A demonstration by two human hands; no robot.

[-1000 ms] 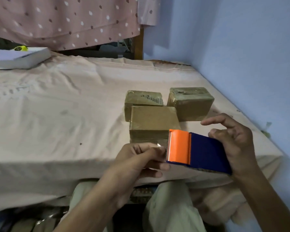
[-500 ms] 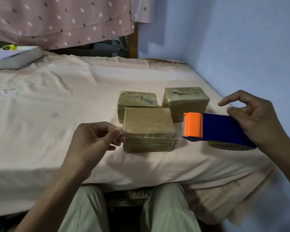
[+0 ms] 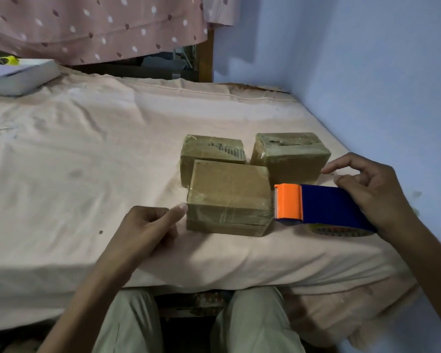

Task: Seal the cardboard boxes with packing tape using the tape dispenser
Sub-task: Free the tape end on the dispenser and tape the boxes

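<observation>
While glossy tape [image 3: 228,212] (clear) wraps boxy cardboard [image 3: 229,197].

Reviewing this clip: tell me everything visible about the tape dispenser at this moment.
The tape dispenser has a navy blue body and an orange front hood with a toothed cutting edge, apparently plastic. A roll with a printed yellowish core shows beneath its rear. It lies level, blade end against the right side of the nearest cardboard box, above the sheet-covered bed. The right hand holds its rear end.
</observation>
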